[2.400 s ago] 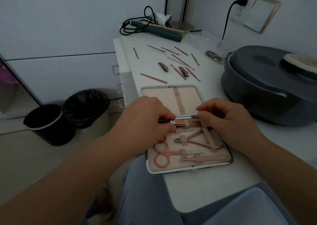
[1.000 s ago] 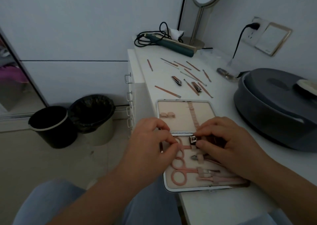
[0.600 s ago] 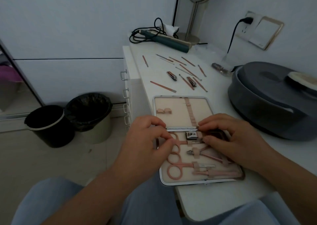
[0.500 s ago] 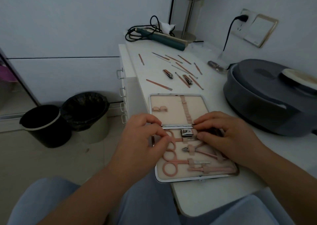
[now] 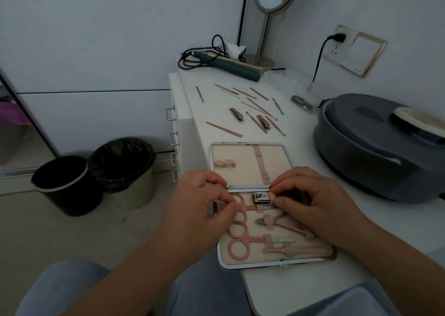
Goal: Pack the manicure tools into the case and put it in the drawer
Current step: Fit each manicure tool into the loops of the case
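Since a moment ago, both hands have stayed at the hinge of the open case, and the large nail clipper now sits seated under a strap just below that hinge. Left hand curls its fingers at the hinge's left end, pinching there; what it holds is unclear. Right hand pinches the clipper's right end. Scissors and nippers already fill the case's near half at the worktop's front edge. Loose tools still lie toward the worktop's far end, so packing is likely under halfway.
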Available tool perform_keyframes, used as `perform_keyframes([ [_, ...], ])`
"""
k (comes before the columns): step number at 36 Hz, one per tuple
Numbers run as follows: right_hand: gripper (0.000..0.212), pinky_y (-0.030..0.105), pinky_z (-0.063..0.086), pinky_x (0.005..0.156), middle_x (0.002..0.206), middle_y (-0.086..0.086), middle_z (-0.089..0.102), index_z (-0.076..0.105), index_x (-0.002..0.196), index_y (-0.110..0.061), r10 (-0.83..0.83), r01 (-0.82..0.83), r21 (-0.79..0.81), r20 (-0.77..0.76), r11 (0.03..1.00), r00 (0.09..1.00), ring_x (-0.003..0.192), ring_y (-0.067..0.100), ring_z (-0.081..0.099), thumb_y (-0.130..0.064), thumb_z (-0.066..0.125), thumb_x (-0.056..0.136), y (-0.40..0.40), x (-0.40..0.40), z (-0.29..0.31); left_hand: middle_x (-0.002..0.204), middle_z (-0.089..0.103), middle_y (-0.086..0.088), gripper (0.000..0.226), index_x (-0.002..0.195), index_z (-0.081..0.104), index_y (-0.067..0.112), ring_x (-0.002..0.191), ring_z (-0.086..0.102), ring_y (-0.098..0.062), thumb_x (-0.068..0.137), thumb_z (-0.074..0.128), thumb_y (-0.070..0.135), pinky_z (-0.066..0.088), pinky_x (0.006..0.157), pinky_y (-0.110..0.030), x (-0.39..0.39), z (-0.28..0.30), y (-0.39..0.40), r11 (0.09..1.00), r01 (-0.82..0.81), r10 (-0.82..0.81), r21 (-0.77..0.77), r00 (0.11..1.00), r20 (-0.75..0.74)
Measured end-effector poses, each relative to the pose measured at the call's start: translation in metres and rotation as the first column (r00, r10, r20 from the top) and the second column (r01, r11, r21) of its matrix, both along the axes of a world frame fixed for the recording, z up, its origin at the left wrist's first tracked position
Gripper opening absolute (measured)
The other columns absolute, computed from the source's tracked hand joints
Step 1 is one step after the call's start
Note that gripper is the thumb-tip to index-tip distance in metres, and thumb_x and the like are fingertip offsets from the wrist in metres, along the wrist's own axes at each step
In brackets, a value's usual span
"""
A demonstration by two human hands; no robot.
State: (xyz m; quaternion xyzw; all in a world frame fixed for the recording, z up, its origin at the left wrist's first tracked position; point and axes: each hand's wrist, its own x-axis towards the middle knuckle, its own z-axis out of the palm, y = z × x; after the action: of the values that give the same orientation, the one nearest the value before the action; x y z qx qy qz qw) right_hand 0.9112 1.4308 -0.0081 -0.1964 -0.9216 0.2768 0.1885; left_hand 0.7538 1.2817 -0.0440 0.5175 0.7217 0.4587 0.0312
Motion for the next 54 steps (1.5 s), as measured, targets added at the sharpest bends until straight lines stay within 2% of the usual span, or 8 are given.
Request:
perform_keyframes([
  [14, 0.015, 0.014, 0.046, 0.080, 0.088, -0.014, 0.065, 0.073, 0.081, -0.025, 0.029, -0.029, -0.051, 0.008, 0.998, 1.000, 0.090, 0.003, 0.060, -0.012, 0.074, 0.073, -0.002, 0.006, 0.006, 0.077, 0.057, 0.018, 0.003, 0.071, 0.071, 0.021, 0.085, 0.051, 0.000, 0.072, 0.068, 0.022, 0.032, 0.078, -0.002, -0.030, 0.031, 0.023, 0.999, 0.028, -0.027, 0.043, 0.999, -0.040],
  [19, 0.019, 0.013, 0.046, 0.079, 0.090, -0.017, 0.065, 0.073, 0.080, -0.027, 0.037, -0.036, -0.050, 0.007, 0.998, 0.999, 0.089, 0.003, 0.061, -0.010, 0.075, 0.071, -0.002, 0.011, 0.005, 0.078, 0.061, 0.014, 0.009, 0.071, 0.072, 0.017, 0.084, 0.051, -0.001, 0.072, 0.068, 0.025, 0.038, 0.079, -0.016, -0.036, 0.022, 0.027, 0.996, 0.084, -0.085, -0.014, 0.993, -0.081],
  [25, 0.008, 0.012, 0.048, 0.073, 0.086, -0.016, 0.066, 0.073, 0.078, -0.028, 0.066, -0.063, -0.077, 0.034, 0.995, 0.997, 0.081, 0.003, 0.063, -0.021, 0.072, 0.073, 0.006, 0.001, 0.018, 0.089, 0.060, 0.019, 0.028, 0.069, 0.071, 0.024, 0.101, 0.047, 0.006, 0.068, 0.054, 0.047, 0.031, 0.086, -0.003, -0.035, 0.008, 0.023, 0.993, 0.110, -0.111, 0.050, 0.993, 0.025],
  [31, 0.005, 0.008, 0.041, 0.061, 0.084, -0.024, 0.060, 0.056, 0.080, -0.045, -0.100, 0.092, 0.061, 0.130, 0.994, 0.987, 0.083, -0.010, 0.054, -0.041, 0.053, 0.079, 0.035, -0.042, 0.027, 0.091, 0.056, 0.024, 0.011, 0.072, 0.070, 0.025, 0.110, 0.042, 0.010, 0.071, 0.062, 0.032, 0.026, 0.090, -0.001, -0.034, -0.003, 0.025, 0.995, 0.077, -0.079, 0.059, 0.997, 0.022],
  [40, 0.027, 0.020, 0.031, 0.082, 0.119, -0.004, 0.058, 0.058, 0.115, -0.024, -0.287, 0.270, 0.113, 0.172, 0.956, 0.942, 0.093, 0.005, 0.044, -0.031, 0.052, 0.089, 0.101, -0.162, 0.013, 0.091, 0.054, 0.026, 0.006, 0.081, 0.072, 0.024, 0.109, 0.044, 0.006, 0.077, 0.068, 0.021, 0.026, 0.091, -0.001, -0.038, 0.000, 0.023, 0.996, 0.083, -0.084, 0.021, 0.995, 0.059],
  [45, 0.037, 0.029, 0.035, 0.094, 0.132, 0.001, 0.052, 0.049, 0.128, -0.025, -0.251, 0.197, 0.220, 0.253, 0.955, 0.935, 0.118, 0.019, 0.047, -0.031, 0.047, 0.091, 0.104, -0.221, 0.012, 0.090, 0.053, 0.023, 0.015, 0.083, 0.072, 0.019, 0.108, 0.046, 0.003, 0.077, 0.060, 0.026, 0.026, 0.093, -0.002, -0.039, 0.002, 0.020, 0.990, 0.132, -0.135, 0.040, 0.987, 0.091],
  [49, 0.047, 0.040, 0.026, 0.108, 0.148, 0.005, 0.034, 0.033, 0.140, -0.032, -0.221, 0.105, 0.307, 0.373, 0.946, 0.901, 0.134, 0.027, 0.031, -0.039, 0.038, 0.094, 0.097, -0.259, 0.016, 0.092, 0.053, 0.022, 0.018, 0.085, 0.072, 0.021, 0.114, 0.043, 0.002, 0.078, 0.057, 0.030, 0.030, 0.097, -0.010, -0.040, 0.001, 0.020, 0.989, 0.143, -0.147, 0.044, 0.982, 0.121],
  [54, 0.042, 0.045, 0.032, 0.104, 0.142, 0.010, 0.037, 0.042, 0.133, -0.031, -0.300, 0.049, 0.452, 0.504, 0.891, 0.810, 0.127, 0.032, 0.036, -0.035, 0.026, 0.095, 0.092, -0.274, 0.015, 0.096, 0.055, 0.022, 0.021, 0.087, 0.070, 0.024, 0.114, 0.041, 0.005, 0.080, 0.054, 0.034, 0.032, 0.098, -0.014, -0.041, -0.004, 0.023, 0.987, 0.153, -0.157, 0.040, 0.982, 0.104],
])
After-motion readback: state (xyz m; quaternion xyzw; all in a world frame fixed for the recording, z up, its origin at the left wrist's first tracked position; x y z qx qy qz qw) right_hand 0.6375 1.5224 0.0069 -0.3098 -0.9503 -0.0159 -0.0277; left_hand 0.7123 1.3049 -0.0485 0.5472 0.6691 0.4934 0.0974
